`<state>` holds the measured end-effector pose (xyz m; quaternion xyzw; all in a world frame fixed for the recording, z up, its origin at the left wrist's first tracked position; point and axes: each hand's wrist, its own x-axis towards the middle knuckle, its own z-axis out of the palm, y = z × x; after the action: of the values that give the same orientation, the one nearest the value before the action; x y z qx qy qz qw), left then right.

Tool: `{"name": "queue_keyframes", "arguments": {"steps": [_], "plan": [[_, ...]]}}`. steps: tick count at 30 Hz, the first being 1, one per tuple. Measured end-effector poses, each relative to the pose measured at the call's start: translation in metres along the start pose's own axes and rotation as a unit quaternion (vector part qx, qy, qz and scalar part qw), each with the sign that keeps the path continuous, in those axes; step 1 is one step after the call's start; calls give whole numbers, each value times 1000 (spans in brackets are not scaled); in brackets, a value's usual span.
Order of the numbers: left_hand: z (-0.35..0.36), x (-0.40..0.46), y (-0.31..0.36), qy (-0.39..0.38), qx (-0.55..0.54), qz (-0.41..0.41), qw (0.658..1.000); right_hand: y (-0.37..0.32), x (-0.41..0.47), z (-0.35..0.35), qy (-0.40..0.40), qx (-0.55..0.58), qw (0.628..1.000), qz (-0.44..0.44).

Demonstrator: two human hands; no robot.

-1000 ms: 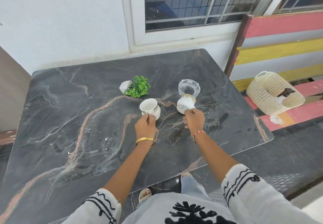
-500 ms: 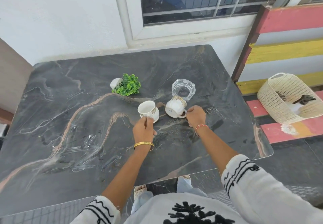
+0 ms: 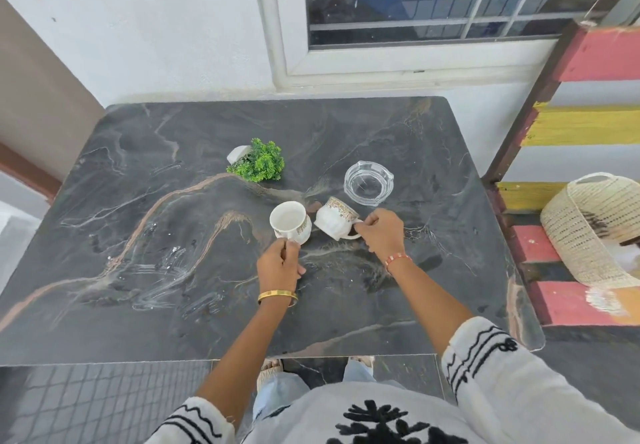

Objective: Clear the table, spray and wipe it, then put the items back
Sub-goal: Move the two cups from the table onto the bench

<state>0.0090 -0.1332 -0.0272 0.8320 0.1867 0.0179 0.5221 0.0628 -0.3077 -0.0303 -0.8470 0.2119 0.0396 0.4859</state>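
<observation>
White cups (image 3: 290, 223) gripped, left hand (image 3: 279, 263), right hand (image 3: 382, 234)

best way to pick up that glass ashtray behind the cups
Grip the glass ashtray by its thick rim, coming from above, fingers across opposite sides. It sits flat and upright with no handle, and the tilted cup in the right hand crowds its near side.

Two hands (image 3: 279, 260) (image 3: 381, 233) gripping white cups (image 3: 290, 223) (image 3: 335, 218) over marble table (image 3: 138, 270)

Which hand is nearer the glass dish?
Right. The right hand holds a cup's handle just in front of the glass dish; the left hand is farther, front-left.
</observation>
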Motion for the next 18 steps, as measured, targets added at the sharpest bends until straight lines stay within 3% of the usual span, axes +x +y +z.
{"name": "queue_keyframes", "arguments": {"steps": [9,18], "plan": [[8,-7,-4,19,9,-9,1000,-2,-7,-4,-4,83,994,-67],[9,-10,-6,8,12,-5,1000,-2,-19,0,26,-52,979,-195]]}}
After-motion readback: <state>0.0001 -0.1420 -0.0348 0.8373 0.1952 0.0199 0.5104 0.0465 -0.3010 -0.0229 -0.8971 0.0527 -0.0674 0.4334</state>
